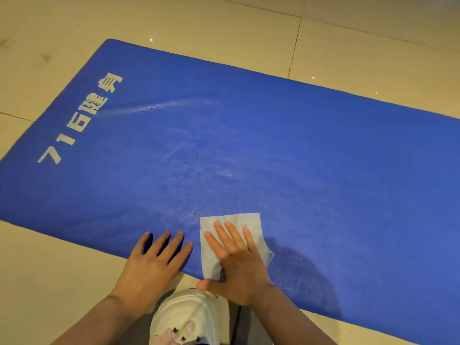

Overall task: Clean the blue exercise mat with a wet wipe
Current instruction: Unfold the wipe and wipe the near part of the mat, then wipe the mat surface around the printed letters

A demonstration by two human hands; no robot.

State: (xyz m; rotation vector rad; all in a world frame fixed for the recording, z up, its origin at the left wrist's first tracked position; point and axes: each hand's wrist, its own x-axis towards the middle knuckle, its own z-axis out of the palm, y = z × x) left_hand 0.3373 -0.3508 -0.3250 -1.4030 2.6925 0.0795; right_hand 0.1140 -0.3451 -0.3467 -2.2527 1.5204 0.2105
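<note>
the blue exercise mat (273, 145) lies flat on pale floor tiles (348, 41), white lettering (82, 120) at its far left end and damp streaks past the fingers. the right hand (239, 265) presses flat, fingers straight, on the wet wipe (251, 222) near the mat's close edge. just left of it, the left hand (154, 262) rests spread on the mat, gripping nothing. a white shoe (189, 317) sits beneath both wrists.

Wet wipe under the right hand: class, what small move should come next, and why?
Probably slide the right hand forward, pushing the wet wipe away across the blue mat. The wipe lies flat at the near edge, the left hand steadies the mat, and streaks show farther out.
</note>
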